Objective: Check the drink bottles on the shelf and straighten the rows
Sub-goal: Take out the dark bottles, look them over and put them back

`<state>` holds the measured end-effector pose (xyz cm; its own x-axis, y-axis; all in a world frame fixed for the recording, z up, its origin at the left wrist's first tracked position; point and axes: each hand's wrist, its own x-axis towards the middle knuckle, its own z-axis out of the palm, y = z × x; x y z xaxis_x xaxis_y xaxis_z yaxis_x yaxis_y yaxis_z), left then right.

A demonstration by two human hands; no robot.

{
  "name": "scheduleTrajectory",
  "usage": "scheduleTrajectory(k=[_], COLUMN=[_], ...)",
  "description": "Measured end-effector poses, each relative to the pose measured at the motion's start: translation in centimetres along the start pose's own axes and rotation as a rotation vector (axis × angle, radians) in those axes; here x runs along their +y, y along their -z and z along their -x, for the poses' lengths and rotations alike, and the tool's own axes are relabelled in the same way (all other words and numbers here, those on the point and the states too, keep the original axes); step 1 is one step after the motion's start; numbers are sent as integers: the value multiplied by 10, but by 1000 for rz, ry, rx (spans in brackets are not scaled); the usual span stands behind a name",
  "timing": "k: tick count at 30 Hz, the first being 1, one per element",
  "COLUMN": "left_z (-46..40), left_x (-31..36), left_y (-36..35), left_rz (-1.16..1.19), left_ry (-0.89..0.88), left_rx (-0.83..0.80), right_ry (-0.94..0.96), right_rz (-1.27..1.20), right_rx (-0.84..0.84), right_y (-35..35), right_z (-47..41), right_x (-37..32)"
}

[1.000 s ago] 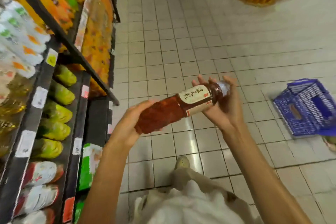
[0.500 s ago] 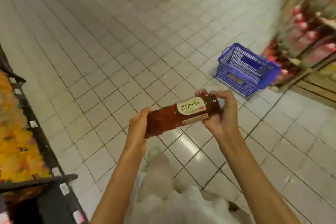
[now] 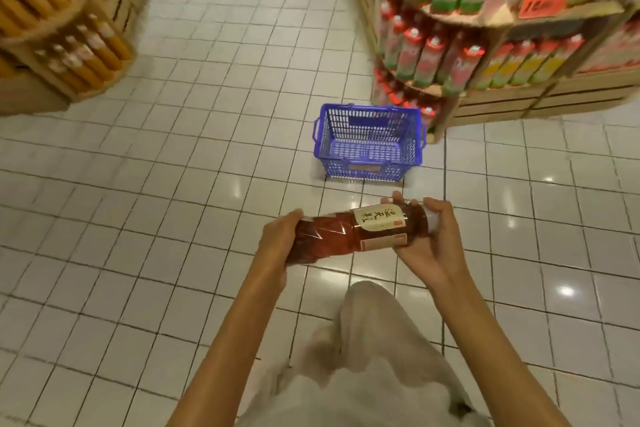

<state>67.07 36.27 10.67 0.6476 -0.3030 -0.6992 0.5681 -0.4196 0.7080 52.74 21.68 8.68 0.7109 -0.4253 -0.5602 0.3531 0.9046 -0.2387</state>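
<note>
Between both hands, bottle (image 3: 349, 236) sideways, left hand (image 3: 277, 243) gripping base, right hand (image 3: 429, 246) gripping neck.

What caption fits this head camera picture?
Both hands hold a tea bottle sideways above a blue basket.

Bottle (image 3: 349, 236) label carries unreadable brush characters — red shelf tag (image 3: 543, 3) reads roughly "10"

Reddish-brown bottle (image 3: 346, 236), cream label (image 3: 379, 218); blue basket (image 3: 367, 170), seemingly lattice-patterned.
</note>
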Motion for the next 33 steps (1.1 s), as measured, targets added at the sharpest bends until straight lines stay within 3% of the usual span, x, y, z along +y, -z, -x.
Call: scheduleTrajectory(k=[7,10,13,19,26,29,33], left_z=[-156,-221,-285,-433,-657,-765,-885], left_x=[99,134,165,197,130,61,-42], left_y=[-84,-118,-144,-191,-269,-293,-312], left_rz=[-113,-129,-162,-170,-385,-409,-529], left_ry=[3,18,70,230,115,124,96], left_rx=[-80,-100,-143,-309,-262,-307,-201], right_ry=[133,163,121,45,-84,-86,-190], right_rz=[27,80,229,265,429,585,830], right_rx=[89,216,361,546,867,907,881], right_y=[-32,-43,-46,-21,98,186,302], right_z=[-143,-213,-278,-424,-636,-728,-829], right_x=[-76,-112,-142,-181,-189,-186,-172])
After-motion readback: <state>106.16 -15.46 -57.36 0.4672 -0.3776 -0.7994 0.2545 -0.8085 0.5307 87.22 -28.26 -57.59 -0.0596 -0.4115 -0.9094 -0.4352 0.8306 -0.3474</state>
